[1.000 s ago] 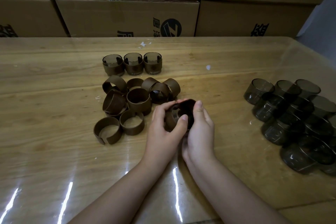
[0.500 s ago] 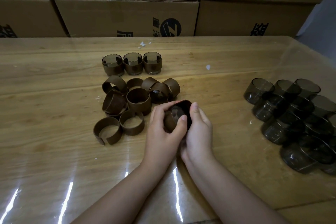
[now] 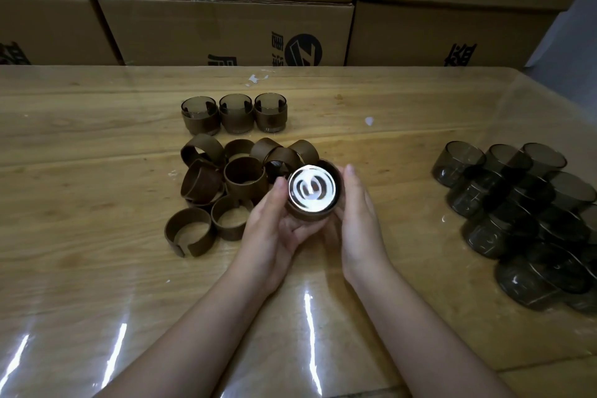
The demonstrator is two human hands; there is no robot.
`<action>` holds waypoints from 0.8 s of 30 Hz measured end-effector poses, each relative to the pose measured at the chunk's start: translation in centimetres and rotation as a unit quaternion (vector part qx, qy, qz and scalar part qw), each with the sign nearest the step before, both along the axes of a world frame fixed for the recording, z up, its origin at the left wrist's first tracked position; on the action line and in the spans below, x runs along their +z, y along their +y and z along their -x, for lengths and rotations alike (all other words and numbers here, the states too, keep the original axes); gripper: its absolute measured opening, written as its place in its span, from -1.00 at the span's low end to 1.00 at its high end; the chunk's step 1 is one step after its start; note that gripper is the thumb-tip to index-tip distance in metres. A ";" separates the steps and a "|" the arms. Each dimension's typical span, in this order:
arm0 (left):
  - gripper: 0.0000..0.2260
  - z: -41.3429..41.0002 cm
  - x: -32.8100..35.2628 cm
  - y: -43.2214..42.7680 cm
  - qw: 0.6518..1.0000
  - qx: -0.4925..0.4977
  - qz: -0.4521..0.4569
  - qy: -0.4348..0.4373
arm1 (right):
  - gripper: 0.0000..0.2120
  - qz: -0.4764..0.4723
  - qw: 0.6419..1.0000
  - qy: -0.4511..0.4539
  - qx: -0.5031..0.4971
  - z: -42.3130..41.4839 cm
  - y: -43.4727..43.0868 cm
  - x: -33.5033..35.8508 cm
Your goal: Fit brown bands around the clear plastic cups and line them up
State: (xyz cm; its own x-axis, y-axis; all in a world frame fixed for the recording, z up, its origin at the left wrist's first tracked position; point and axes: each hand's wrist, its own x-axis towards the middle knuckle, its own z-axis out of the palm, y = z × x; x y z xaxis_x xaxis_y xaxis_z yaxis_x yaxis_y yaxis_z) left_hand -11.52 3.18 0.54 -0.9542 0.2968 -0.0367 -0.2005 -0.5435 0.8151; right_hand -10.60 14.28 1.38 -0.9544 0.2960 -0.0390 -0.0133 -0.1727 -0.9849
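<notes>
Between both hands sits one clear cup (image 3: 312, 192) with a brown band around it, its glossy base tipped up toward me and catching the light. My left hand (image 3: 274, 229) cradles it from below and the left, fingers curled round it. My right hand (image 3: 357, 220) holds its right side, fingers running up along the band. A row of three banded cups (image 3: 234, 113) stands further back. Loose brown bands (image 3: 226, 184) lie in a heap left of my hands. Bare smoky cups (image 3: 523, 213) are heaped at the right.
The wooden table (image 3: 97, 171) has a shiny clear cover. Stacked cardboard boxes (image 3: 226, 26) form a wall behind the table. Small white scraps (image 3: 369, 120) lie on the far part of the tabletop.
The cup in my hands has turned so its base now faces up at me. My left thumb has come off its front, and both hands have spread apart round it.
</notes>
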 end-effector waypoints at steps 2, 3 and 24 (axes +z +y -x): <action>-0.52 0.0 -0.1 0.1 1.000 -0.020 -0.007 0.000 | -0.33 -0.008 0.999 -0.026 0.035 0.2 0.2 -0.1; -0.54 0.0 -0.2 0.2 1.000 -0.023 -0.005 0.000 | -0.26 -0.008 0.998 -0.031 0.051 0.3 0.3 -0.2; -0.59 0.5 -0.1 -0.2 0.998 -0.043 -0.032 -0.026 | -0.56 0.412 0.904 -0.018 0.113 0.7 1.0 0.4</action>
